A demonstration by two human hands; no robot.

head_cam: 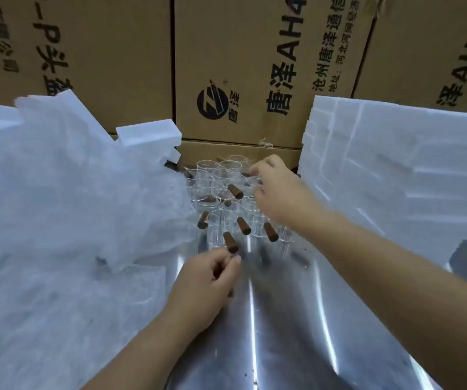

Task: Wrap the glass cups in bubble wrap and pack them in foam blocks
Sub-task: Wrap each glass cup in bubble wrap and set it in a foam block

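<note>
Several clear glass cups (221,190) with brown wooden handles stand clustered at the back middle of a shiny steel table (288,327). My left hand (207,282) is curled at the near edge of the cluster, its fingers pinched on the wooden handle (230,242) of the nearest cup. Over the cups at the back right, my right hand (277,192) hovers with fingers apart, the fingertips touching their rims and holding nothing that I can see. A big heap of bubble wrap (57,209) fills the left side. White foam blocks (395,178) are stacked on the right.
More foam pieces (147,133) poke out behind the bubble wrap at the back left. Large printed cardboard boxes (240,66) form a wall right behind the table. Bare steel lies between my forearms near the front edge.
</note>
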